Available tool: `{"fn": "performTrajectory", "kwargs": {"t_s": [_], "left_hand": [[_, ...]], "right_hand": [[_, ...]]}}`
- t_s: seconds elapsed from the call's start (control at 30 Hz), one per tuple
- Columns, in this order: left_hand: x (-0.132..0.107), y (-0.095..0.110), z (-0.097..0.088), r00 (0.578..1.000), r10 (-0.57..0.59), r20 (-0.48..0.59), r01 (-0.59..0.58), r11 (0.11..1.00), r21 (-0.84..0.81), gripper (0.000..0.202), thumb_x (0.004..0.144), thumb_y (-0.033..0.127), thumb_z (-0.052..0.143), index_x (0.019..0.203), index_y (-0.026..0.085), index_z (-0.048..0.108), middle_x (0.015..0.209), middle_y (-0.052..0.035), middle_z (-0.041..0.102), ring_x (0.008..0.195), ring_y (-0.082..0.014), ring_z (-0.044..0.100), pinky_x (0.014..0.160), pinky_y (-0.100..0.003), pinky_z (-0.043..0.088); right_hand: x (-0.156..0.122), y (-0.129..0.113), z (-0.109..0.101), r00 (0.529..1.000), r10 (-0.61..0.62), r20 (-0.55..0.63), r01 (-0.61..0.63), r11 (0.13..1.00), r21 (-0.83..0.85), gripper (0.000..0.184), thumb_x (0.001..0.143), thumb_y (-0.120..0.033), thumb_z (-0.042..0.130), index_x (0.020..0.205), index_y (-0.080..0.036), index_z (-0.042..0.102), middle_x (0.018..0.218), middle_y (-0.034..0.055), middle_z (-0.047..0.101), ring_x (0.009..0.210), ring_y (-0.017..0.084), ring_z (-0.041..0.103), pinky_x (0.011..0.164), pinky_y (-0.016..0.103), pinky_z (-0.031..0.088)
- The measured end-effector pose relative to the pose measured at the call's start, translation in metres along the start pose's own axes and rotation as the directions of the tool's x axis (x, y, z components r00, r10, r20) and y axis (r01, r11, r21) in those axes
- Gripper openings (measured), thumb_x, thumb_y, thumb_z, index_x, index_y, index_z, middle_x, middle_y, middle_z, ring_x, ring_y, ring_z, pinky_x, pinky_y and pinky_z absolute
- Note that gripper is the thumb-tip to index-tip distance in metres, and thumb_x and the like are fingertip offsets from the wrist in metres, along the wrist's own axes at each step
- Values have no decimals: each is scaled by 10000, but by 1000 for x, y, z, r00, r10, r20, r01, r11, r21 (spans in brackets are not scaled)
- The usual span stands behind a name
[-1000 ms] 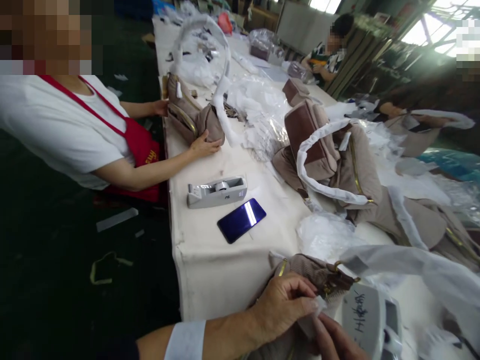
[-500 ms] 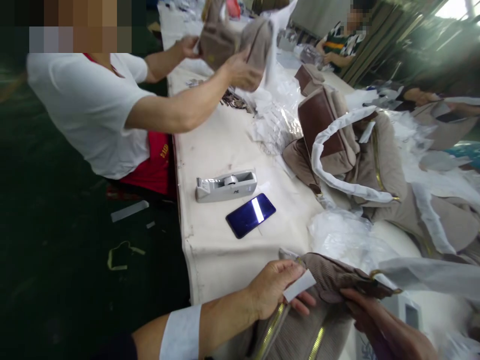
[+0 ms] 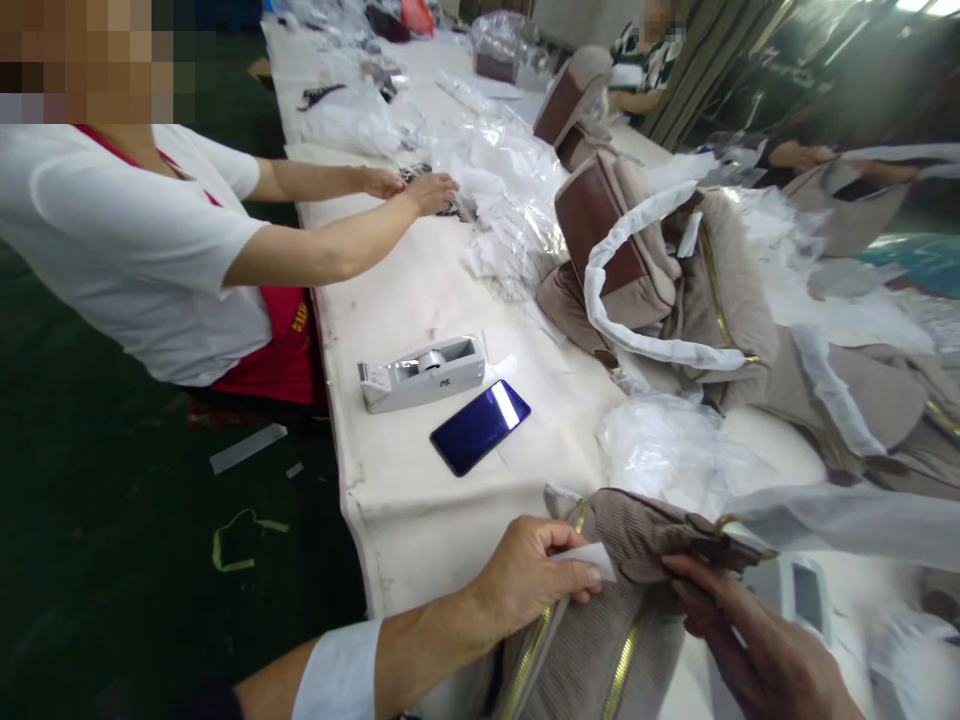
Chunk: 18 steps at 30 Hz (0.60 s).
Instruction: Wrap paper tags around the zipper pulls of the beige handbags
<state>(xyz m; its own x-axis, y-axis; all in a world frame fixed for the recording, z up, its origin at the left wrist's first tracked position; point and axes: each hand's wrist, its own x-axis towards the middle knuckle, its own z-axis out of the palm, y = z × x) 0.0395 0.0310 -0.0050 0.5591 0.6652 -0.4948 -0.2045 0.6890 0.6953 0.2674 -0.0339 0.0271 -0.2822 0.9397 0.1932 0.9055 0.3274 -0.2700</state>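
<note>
Taupe corduroy bag sits at the desk; fingers of the left hand pinch a white slip over it, the right hand's apparently pinching the bag's upper edge.

passage: desk, lower centre, between phone and left hand | blocked: tape dispenser, centre; crumpled plastic, right of centre; stacked bags, right

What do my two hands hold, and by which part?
Left hand: a white slip, pinched along its lower edge. Right hand: the brown bag, apparently held at its upper edge, near the strap.
</note>
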Motion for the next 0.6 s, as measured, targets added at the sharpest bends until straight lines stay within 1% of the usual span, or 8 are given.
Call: {"fn": "performTrajectory", "kwargs": {"t_s": [0.07,0.17,0.3,0.37,0.5,0.6], "left_hand": [[0,0,0,1000,4,6,-4,1000,24,247,590,289,753,716,88,684,630,-41,653,548,-110,560,591,-240,437],[1,-1,0,1000,14,4,-15,998,60,210,605,257,735,729,91,698,608,-26,645,550,-109,556,589,-231,429],[0,1,2,999,34,-10,-32,989,143,175,623,222,710,745,97,715,586,-13,637,551,-108,552,574,-219,413],[-1,2,4,999,33,-21,-29,987,161,166,625,213,701,745,99,719,578,-9,633,546,-108,549,569,-219,413],[-1,5,9,999,8,-33,-4,992,130,173,615,214,698,737,93,715,585,-16,633,538,-106,552,567,-223,430],[0,2,9,999,-14,-41,17,996,82,240,638,280,699,771,80,703,617,-37,647,537,-112,570,572,-236,455]], "right_hand": [[2,-2,-1,1000,-13,-15,13,1000,2,261,946,-292,426,1162,-209,548,978,54,711,780,138,701,696,162,547],[7,-1,-3,997,-71,-26,71,997,-3,246,938,-278,443,1143,-197,553,935,45,722,668,116,697,628,127,537],[9,3,-4,991,-128,-35,128,992,2,251,916,-266,478,1139,-194,569,904,38,726,645,120,696,589,121,529],[7,2,-2,994,-96,-47,97,995,28,244,912,-269,488,1130,-209,580,913,34,725,673,129,698,617,138,536],[2,-6,1,997,45,-64,-38,995,95,243,925,-267,467,1134,-242,588,976,37,712,760,151,698,704,194,543],[2,-9,2,995,75,-69,-65,989,130,243,926,-269,463,1129,-249,595,982,32,710,773,154,696,710,200,544]]}}
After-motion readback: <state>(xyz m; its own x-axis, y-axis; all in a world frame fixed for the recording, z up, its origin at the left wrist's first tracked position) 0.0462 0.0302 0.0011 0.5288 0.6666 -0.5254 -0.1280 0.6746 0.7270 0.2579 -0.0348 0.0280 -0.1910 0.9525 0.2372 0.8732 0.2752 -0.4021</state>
